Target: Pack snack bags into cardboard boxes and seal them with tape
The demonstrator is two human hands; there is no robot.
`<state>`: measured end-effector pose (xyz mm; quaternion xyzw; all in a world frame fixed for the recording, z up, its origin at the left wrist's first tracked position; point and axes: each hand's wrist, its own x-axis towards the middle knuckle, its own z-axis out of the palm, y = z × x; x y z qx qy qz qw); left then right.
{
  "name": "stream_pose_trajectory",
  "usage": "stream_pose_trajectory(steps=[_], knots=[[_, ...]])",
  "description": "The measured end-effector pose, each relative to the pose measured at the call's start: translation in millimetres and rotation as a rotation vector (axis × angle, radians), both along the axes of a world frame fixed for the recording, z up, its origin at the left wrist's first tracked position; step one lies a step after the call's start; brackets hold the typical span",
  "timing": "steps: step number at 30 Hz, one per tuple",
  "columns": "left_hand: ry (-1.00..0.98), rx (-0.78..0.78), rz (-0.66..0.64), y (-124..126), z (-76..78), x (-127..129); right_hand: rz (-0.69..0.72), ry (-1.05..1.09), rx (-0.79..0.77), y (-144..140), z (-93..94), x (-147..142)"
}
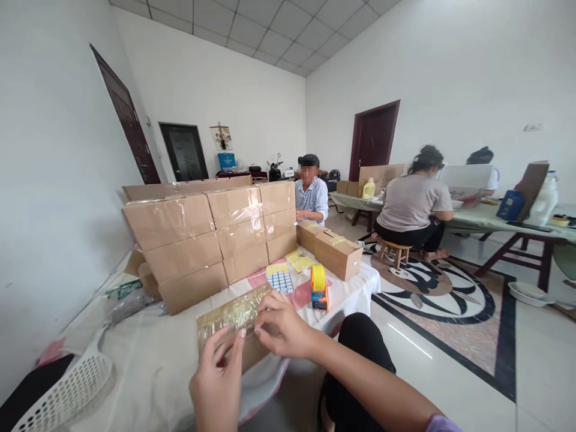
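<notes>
Already a taped stack of boxes [211, 240] fills the centre-left; at bottom centre, left hand [219, 378] and right hand [281, 327] grip a taped box [231, 321], seemingly nearly sealed.

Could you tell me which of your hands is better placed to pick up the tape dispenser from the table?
Right. The right hand rests on the taped box nearest the tape dispenser; the left hand is farther away, gripping the box's near end.
</notes>
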<state>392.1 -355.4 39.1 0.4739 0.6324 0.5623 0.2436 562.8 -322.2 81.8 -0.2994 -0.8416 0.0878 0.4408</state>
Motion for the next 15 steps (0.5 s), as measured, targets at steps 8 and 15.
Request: stream_pose_trajectory(steps=[8, 15], knots=[[0.006, 0.012, 0.208, 2, 5.7, -23, -0.016, 0.151, -0.082, 4, -5.8, 3], [0.514, 0.366, 0.2, 37, -28.9, -45, 0.191, 0.195, -0.373, 65, 24.2, 31]])
